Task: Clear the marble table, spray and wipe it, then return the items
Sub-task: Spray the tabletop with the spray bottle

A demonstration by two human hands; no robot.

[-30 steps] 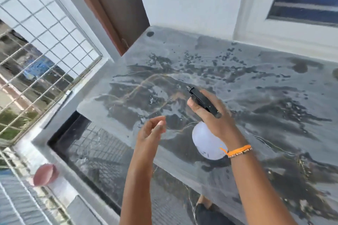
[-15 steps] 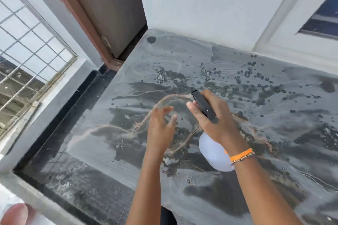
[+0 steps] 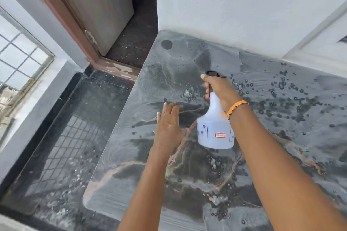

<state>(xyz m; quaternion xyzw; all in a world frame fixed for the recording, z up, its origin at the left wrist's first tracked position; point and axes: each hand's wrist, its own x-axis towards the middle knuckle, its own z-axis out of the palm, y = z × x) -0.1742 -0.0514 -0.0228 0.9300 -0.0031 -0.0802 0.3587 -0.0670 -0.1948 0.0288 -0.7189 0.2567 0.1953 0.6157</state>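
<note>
The grey marble table [image 3: 142, 157] fills the middle and right of the head view, its top wet with dark droplets and smeared streaks. My right hand [image 3: 219, 90] grips the black trigger head of a translucent white spray bottle [image 3: 216, 129], held above the table with the nozzle pointing toward the far left corner. An orange band circles that wrist. My left hand [image 3: 169, 124] hovers flat over the table just left of the bottle, fingers spread, holding nothing. No other items lie on the visible tabletop.
A white wall [image 3: 234, 9] backs the table. To the left are a brown door frame [image 3: 75, 24], a dark speckled floor [image 3: 75, 137] and a window with a metal grille [image 3: 16, 62]. The table's left edge drops to the floor.
My right hand has raised the bottle and carried it toward the far left corner. My left hand has opened flat and moved forward. The view has tilted down and left.
</note>
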